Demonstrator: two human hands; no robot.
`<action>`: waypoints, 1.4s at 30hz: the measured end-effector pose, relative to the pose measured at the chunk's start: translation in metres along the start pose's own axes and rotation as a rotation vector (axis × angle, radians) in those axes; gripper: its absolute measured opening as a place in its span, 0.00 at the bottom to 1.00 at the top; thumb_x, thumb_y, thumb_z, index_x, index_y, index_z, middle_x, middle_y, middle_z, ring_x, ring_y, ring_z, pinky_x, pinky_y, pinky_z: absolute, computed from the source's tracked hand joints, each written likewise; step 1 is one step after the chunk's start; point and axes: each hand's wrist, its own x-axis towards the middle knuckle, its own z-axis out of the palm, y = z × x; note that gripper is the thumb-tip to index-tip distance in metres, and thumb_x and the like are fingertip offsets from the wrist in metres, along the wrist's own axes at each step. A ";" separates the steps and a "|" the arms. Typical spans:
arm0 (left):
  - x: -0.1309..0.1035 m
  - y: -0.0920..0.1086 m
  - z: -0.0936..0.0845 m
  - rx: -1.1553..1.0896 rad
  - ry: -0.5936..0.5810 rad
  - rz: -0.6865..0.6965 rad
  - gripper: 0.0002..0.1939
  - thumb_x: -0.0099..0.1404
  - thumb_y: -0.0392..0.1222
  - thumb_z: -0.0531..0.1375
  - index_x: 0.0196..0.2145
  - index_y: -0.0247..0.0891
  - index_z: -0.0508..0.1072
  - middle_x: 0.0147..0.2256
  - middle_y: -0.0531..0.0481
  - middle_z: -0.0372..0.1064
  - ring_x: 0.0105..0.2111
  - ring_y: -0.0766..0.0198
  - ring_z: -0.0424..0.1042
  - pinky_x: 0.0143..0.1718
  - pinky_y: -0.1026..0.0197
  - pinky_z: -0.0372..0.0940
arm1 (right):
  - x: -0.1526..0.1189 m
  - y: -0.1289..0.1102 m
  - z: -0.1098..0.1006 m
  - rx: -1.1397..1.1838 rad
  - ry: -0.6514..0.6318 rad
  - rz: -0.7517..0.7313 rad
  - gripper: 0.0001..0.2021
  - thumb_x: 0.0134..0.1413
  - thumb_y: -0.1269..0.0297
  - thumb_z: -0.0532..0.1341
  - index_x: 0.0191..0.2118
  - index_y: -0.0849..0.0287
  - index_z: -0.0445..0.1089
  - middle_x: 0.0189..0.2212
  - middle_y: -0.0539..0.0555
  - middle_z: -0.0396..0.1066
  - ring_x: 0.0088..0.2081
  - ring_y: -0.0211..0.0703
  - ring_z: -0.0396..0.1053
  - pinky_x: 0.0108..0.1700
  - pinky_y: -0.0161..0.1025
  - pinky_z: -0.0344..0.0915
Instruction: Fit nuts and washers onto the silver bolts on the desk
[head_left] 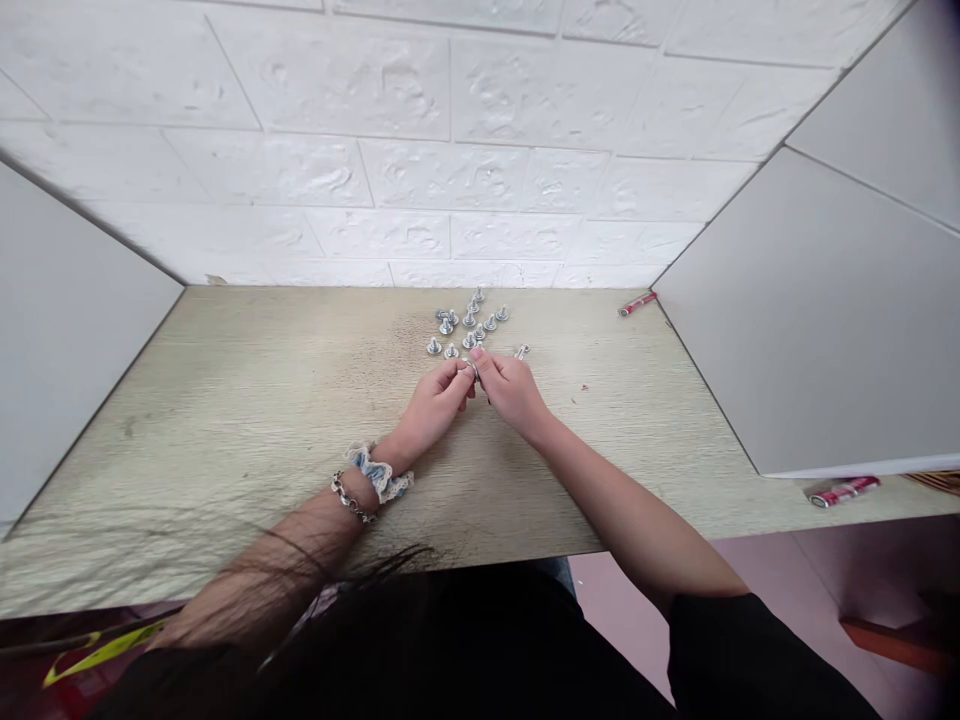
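Observation:
My left hand (441, 390) and my right hand (512, 388) meet over the middle of the wooden table. Between their thumbs and fingertips both pinch a small silvery bolt (472, 370); a rounded metal edge shows, and the fingers cover most of it. Just beyond them several bolts with washers (469, 320) stand head down in a loose group, with a few tipped over. One more bolt (522, 351) lies on its side, to the right of the group and close to my right hand. A scrunchie (379, 474) and a chain bracelet (349, 497) circle my left wrist.
A white brick-patterned wall (405, 170) closes off the back of the table (247, 400). Pale panels rise at left (67, 330) and right (832, 310). One red battery (637, 304) lies near the back right corner, another (844, 491) by the front right edge.

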 end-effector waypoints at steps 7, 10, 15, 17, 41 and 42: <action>-0.001 0.003 0.000 0.013 0.006 -0.004 0.13 0.63 0.43 0.49 0.23 0.37 0.61 0.21 0.55 0.58 0.22 0.70 0.58 0.27 0.65 0.55 | -0.001 0.000 -0.001 -0.044 -0.006 -0.079 0.22 0.59 0.52 0.47 0.19 0.59 0.60 0.18 0.47 0.62 0.24 0.34 0.59 0.30 0.33 0.53; -0.001 0.002 0.000 0.018 0.010 -0.009 0.12 0.64 0.42 0.49 0.23 0.37 0.61 0.21 0.55 0.58 0.22 0.69 0.58 0.27 0.64 0.55 | -0.001 0.001 -0.001 -0.087 0.003 -0.085 0.20 0.59 0.53 0.47 0.20 0.58 0.60 0.18 0.47 0.63 0.24 0.34 0.59 0.30 0.33 0.53; 0.000 -0.005 -0.001 0.047 0.002 0.016 0.13 0.64 0.44 0.49 0.24 0.37 0.62 0.22 0.54 0.59 0.23 0.69 0.59 0.27 0.64 0.56 | -0.001 0.002 0.000 -0.115 0.006 -0.069 0.20 0.59 0.52 0.47 0.21 0.58 0.59 0.18 0.46 0.62 0.24 0.35 0.59 0.30 0.33 0.52; 0.000 -0.008 -0.001 0.056 0.001 0.030 0.13 0.64 0.44 0.49 0.24 0.37 0.62 0.22 0.54 0.59 0.23 0.69 0.59 0.27 0.64 0.56 | -0.001 0.001 -0.001 -0.117 0.004 -0.065 0.20 0.59 0.52 0.47 0.21 0.58 0.58 0.18 0.46 0.62 0.24 0.35 0.59 0.29 0.33 0.52; 0.001 -0.002 -0.002 -0.217 -0.062 -0.086 0.17 0.65 0.48 0.47 0.23 0.36 0.62 0.21 0.53 0.59 0.21 0.70 0.59 0.24 0.65 0.57 | -0.004 -0.001 -0.001 -0.062 -0.064 -0.151 0.12 0.60 0.54 0.46 0.30 0.55 0.52 0.19 0.46 0.65 0.25 0.38 0.64 0.32 0.35 0.57; 0.002 -0.003 -0.001 -0.267 -0.074 -0.109 0.17 0.64 0.48 0.48 0.23 0.36 0.62 0.21 0.53 0.59 0.20 0.70 0.59 0.23 0.65 0.57 | -0.004 -0.002 -0.001 -0.052 -0.071 -0.158 0.11 0.60 0.54 0.47 0.30 0.55 0.52 0.19 0.45 0.65 0.25 0.38 0.65 0.32 0.35 0.57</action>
